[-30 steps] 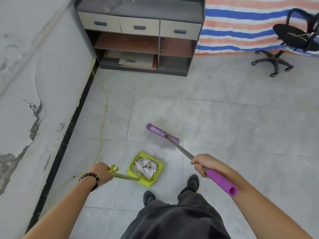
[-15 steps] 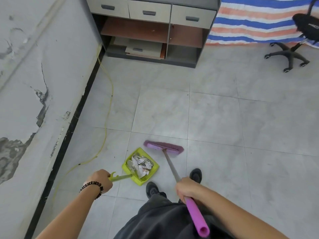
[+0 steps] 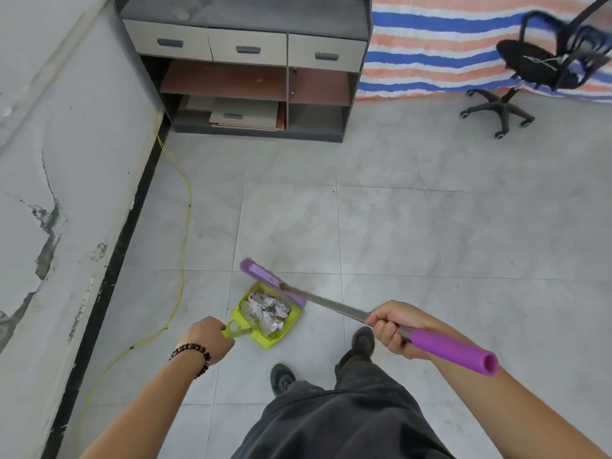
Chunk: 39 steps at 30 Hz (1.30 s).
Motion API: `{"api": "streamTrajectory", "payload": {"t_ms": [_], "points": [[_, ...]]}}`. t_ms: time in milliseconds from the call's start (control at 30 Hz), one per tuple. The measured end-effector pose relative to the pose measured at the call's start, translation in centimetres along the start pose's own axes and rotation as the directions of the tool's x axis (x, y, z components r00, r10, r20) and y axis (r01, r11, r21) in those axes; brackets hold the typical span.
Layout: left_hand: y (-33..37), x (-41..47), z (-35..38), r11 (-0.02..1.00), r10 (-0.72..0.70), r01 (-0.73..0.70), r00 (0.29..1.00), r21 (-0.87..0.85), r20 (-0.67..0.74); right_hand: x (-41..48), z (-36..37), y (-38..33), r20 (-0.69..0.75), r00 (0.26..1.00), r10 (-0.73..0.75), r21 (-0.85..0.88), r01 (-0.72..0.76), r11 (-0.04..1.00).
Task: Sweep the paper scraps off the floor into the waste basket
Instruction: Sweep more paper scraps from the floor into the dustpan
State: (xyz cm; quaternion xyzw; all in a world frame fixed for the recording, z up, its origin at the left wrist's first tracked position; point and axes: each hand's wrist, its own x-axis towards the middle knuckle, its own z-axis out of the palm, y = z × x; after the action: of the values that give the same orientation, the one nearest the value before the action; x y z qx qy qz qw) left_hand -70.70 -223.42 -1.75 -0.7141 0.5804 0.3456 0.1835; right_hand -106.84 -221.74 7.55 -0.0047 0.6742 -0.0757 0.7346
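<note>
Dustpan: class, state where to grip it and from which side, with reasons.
Grip the dustpan's slim handle from the near left, where it juts out, as the left hand does. Paper scraps fill the rest and the broom head crowds its far edge.

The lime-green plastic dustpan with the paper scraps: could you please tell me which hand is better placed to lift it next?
Left, probably. The left hand grips the lime-green plastic dustpan by its handle, crumpled paper scraps inside; the right hand holds the purple broom by its metal shaft.

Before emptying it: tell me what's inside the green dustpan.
Crumpled paper scraps fill the dustpan. The broom head covers its far edge, hiding anything there or beneath the pile.
</note>
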Motion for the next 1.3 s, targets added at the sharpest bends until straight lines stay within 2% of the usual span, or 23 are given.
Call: {"api": "streamTrajectory", "payload": {"t_ms": [167, 367, 467, 567, 633, 700, 800, 900, 1000, 1133, 1200, 1300], "points": [[7.2, 1.3, -1.1, 0.990, 0.133, -0.132, 0.991, -0.039, 0.016, -1.1, -2.8, 2.5, -0.048, 0.993, -0.106, 0.222, 0.114, 0.968], [15.9, 2.6, -0.9, 0.966, 0.259, -0.258, 0.958, -0.025, 0.122, 0.1, -5.1, 5.9, -0.165, 0.973, -0.163, 0.287, 0.205, 0.936], [19.3, 2.6, -0.1, 0.965, 0.260, -0.262, 0.949, -0.011, 0.178, 0.8, -6.9, 7.2, -0.245, 0.946, -0.211, 0.250, 0.272, 0.929], [22.0, 2.5, 1.2, 0.968, 0.245, -0.251, 0.938, -0.009, 0.245, 1.8, -8.9, 8.6, -0.268, 0.940, -0.212, 0.340, 0.298, 0.892], [23.4, 2.5, 2.5, 0.982, 0.191, -0.179, 0.922, -0.069, 0.336, 2.9, -10.7, 9.8, -0.269, 0.947, -0.174, 0.429, 0.280, 0.859], [24.6, 2.1, 3.8, 0.976, 0.088, 0.020, 0.877, -0.217, 0.473, 4.5, -12.7, 11.1, -0.257, 0.959, -0.120, 0.523, 0.243, 0.817], [26.4, 1.3, 5.1, 0.876, 0.019, 0.304, 0.754, -0.374, 0.656, 6.2, -15.1, 12.9, -0.199, 0.978, -0.063, 0.635, 0.177, 0.752], [28.5, 1.1, 6.2, 0.795, 0.001, 0.443, 0.681, -0.414, 0.732, 7.2, -16.7, 14.1, -0.161, 0.986, -0.035, 0.637, 0.131, 0.760], [31.8, -0.1, 6.9, 0.799, -0.030, 0.432, 0.725, -0.419, 0.688, 7.8, -19.5, 14.0, -0.163, 0.986, 0.039, 0.655, 0.079, 0.751], [38.2, -2.7, 7.1, 0.819, 0.014, 0.357, 0.770, -0.449, 0.637, 5.6, -24.5, 12.3, -0.218, 0.975, -0.046, 0.595, 0.170, 0.785], [41.9, -4.2, 7.2, 0.841, 0.045, 0.304, 0.785, -0.447, 0.618, 4.0, -27.6, 12.1, -0.202, 0.978, -0.056, 0.670, 0.179, 0.720], [47.4, -6.6, 7.8, 0.884, 0.109, 0.193, 0.800, -0.425, 0.590, 1.9, -32.1, 13.0, -0.152, 0.986, -0.067, 0.817, 0.163, 0.553]]}}
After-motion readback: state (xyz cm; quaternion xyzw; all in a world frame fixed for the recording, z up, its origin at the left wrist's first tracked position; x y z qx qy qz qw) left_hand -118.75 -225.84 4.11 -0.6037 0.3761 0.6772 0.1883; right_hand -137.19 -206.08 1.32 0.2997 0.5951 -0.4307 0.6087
